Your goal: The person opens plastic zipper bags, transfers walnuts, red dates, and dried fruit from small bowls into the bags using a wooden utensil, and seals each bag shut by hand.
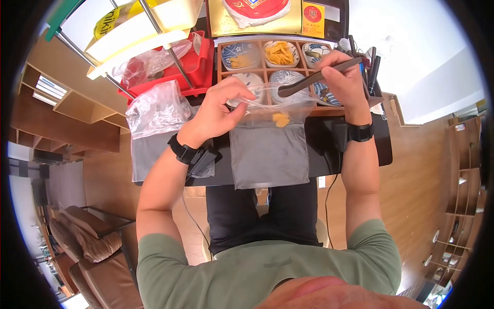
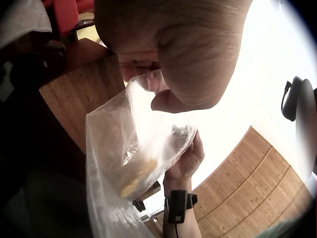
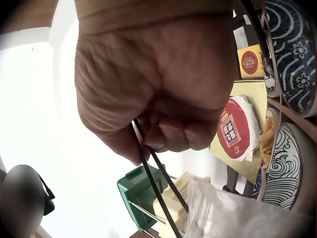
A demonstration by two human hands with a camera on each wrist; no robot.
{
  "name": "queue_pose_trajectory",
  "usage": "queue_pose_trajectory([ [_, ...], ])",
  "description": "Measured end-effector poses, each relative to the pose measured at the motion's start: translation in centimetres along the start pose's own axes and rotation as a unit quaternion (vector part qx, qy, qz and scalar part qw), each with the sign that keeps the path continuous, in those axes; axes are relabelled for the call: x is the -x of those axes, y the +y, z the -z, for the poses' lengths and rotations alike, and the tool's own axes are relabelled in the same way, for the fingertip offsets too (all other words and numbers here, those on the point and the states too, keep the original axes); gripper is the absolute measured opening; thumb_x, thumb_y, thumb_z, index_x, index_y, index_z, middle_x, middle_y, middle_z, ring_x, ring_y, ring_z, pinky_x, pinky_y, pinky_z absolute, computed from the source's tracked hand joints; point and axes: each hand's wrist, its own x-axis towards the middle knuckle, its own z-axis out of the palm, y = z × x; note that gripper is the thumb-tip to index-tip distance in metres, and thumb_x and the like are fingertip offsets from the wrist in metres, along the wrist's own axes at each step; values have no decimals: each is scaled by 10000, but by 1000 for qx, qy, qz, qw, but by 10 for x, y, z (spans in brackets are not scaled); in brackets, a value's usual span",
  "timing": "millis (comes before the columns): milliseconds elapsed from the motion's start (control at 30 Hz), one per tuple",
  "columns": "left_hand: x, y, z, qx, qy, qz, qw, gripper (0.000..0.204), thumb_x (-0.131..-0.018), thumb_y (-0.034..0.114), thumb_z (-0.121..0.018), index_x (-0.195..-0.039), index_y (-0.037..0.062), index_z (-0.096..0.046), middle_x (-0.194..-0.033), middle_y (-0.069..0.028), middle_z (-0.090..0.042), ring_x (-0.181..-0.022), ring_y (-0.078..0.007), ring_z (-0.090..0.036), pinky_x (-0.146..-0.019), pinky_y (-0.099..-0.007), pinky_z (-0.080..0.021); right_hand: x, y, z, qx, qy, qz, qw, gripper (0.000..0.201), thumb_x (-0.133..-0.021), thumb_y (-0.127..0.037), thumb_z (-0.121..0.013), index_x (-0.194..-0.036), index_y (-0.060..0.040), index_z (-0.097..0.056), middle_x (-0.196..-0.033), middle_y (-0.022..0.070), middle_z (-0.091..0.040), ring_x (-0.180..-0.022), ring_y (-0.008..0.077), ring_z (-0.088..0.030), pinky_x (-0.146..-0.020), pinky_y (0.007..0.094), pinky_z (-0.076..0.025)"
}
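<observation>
The left hand (image 1: 221, 110) pinches the edge of a clear plastic bag (image 2: 106, 144) near its mouth. Inside the bag lie a few yellow pieces (image 1: 281, 119). Dark brown tongs (image 1: 311, 81) are gripped in the right hand (image 1: 346, 85), their tips angled left over the bag's mouth. Two slim prongs of the tongs show in the right wrist view. Behind the bag stands a divided wooden box (image 1: 265, 72) of patterned bowls. One bowl (image 1: 281, 63) is heaped with yellow strips; another, at the box's back left, holds a few yellow pieces.
Left of the box are a red basket (image 1: 208, 64) and a cream rack (image 1: 154, 44) above it. Clear bags (image 1: 157, 110) lie at the table's left. Behind the box is a gold package (image 1: 288, 23); dark pen-like items (image 1: 374, 72) stand at right.
</observation>
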Motion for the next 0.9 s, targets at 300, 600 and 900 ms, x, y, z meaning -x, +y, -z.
queue_pose_trajectory([
  [300, -1, 2, -1, -1, 3, -6, 1000, 257, -789, -124, -659, -983, 36, -710, -962, -74, -649, -918, -212, -630, -823, -301, -490, -12, 26, -4, 160, 261, 100, 947, 133, -946, -114, -775, -975, 8, -729, -787, -16, -677, -684, 51, -576, -624, 208, -448],
  [600, 1, 1, -2, 8, 5, -4, 1000, 259, -804, -121, -656, -996, 45, -709, -965, -70, -644, -919, -213, -625, -827, -309, -493, -13, 31, -27, 361, 196, 122, 904, 151, -889, -91, -813, -994, 11, -776, -886, 87, -778, -776, 131, -738, -691, 256, -567],
  [900, 2, -3, -2, 8, 1, -20, 1000, 270, -807, -120, -659, -1005, 54, -715, -968, -76, -639, -910, -223, -628, -808, -310, -495, -20, 39, -33, 407, 211, 124, 880, 125, -905, -85, -788, -993, 3, -771, -901, 113, -774, -764, 157, -736, -686, 274, -562],
])
